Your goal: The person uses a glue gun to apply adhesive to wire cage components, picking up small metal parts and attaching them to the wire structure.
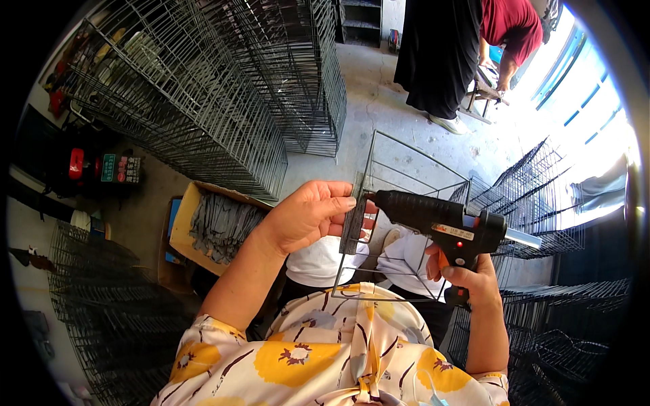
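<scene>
In front of my body is a black wire frame [418, 160], boxy and open. My left hand [313, 215] pinches a dark grey strip [352, 227] against the frame's left side, thumb on the near face and fingers behind it. A black hot glue gun [433, 220] is gripped in my right hand [470, 274], with fingers at its orange trigger. Its nozzle points left and meets or nearly meets the strip. A pale glue stick [523, 238] juts from its back end, and a small red light glows on its side.
A cardboard box [181, 227] of grey strips stands at my left. Tall stacks of wire racks [203, 101] rise beyond it. More wire frames [542, 196] are piled at my right. A person in a red top [511, 30] bends over a small stool [482, 95] at the far right.
</scene>
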A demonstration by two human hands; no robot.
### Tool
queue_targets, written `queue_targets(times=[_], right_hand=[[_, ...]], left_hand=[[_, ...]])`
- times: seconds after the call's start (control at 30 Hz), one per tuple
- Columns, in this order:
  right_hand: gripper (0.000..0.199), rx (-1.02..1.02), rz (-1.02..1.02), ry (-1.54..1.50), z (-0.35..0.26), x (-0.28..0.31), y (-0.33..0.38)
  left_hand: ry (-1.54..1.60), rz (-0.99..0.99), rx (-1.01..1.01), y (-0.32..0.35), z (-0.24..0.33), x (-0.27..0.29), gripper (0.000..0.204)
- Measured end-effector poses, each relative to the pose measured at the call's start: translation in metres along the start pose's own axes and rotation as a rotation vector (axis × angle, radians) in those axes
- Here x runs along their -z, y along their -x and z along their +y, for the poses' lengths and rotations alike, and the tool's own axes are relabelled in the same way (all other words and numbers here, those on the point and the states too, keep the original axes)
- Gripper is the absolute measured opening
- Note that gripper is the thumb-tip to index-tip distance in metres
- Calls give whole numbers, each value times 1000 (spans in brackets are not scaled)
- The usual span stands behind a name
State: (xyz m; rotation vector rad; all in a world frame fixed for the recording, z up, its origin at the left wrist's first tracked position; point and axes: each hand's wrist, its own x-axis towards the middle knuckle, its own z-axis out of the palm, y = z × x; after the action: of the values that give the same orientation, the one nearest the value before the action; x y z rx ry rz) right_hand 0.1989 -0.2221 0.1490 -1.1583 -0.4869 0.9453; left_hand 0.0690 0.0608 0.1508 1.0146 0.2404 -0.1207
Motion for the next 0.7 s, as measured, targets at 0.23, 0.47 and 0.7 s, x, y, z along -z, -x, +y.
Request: queue_targets(times=[0.23, 0.47, 0.7], right_hand=[[65, -105, -119, -16, 9, 10, 23], [64, -155, -210, -121, -4, 12, 25], [64, 276, -87, 78, -36, 5, -4]], left_hand=[[20, 15, 2, 2, -3, 4, 31], [1, 3, 0, 5, -1, 0, 30], [-6, 39, 21, 0, -2, -6, 30]])
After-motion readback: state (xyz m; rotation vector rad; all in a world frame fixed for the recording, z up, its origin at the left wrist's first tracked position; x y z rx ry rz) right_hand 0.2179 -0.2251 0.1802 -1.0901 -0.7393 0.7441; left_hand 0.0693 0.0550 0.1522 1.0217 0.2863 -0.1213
